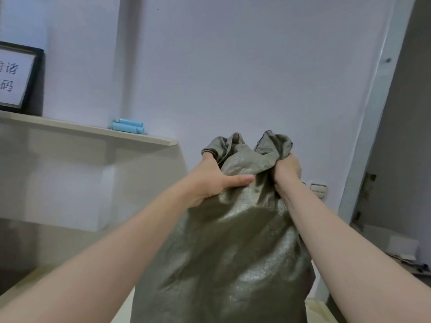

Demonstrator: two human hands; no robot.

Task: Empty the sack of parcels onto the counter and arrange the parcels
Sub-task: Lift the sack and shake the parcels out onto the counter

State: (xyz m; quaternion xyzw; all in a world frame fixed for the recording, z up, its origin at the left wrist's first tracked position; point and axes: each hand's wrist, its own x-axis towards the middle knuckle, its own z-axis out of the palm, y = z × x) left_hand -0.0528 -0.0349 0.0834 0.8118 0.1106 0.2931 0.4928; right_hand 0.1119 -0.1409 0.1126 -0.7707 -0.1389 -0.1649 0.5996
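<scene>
Olive-green woven plastic sack (233, 252) is being held over the pale worktop (314, 310). Its long axis is near vertical, the bunched end is pointing up, and the lower end is out of frame. Left hand (210, 180) and right hand (285, 170) are each clenching gathered fabric, fingers curled in. Likely risks: slick weave slipping from a fist; parcels tumbling off the worktop edge.

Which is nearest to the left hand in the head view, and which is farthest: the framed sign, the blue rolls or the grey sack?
1. grey sack: gripped by the left hand at its bunched top.
2. blue rolls: up and left, on the shelf.
3. framed sign: far left on the same shelf.
</scene>
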